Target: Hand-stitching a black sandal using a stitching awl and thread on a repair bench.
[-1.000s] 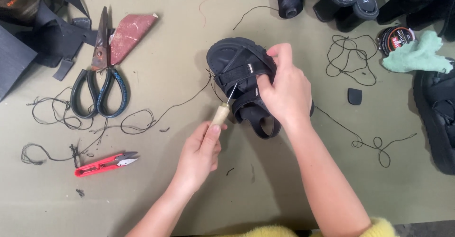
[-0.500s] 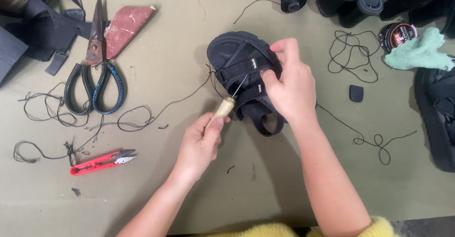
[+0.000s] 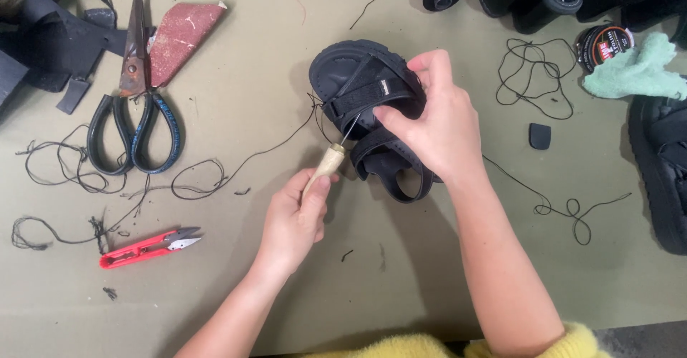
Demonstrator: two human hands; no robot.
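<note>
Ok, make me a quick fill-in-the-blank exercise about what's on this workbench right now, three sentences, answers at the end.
1. The left hand grips an awl by its ____ handle.
2. The right hand steadies a black ____ on the table.
3. The small thread snips lying left of the hands are ____ in colour.

Missing words: wooden; sandal; red

You worked on a black sandal [image 3: 365, 93] with a pale wooden-handled awl [image 3: 325, 168] over an olive-green table [image 3: 429, 272]. Red thread snips [image 3: 143, 247], dark-handled scissors [image 3: 132, 114], reddish-brown sandpaper [image 3: 179, 39] and a mint-green cloth [image 3: 633, 71] lay around you.
</note>
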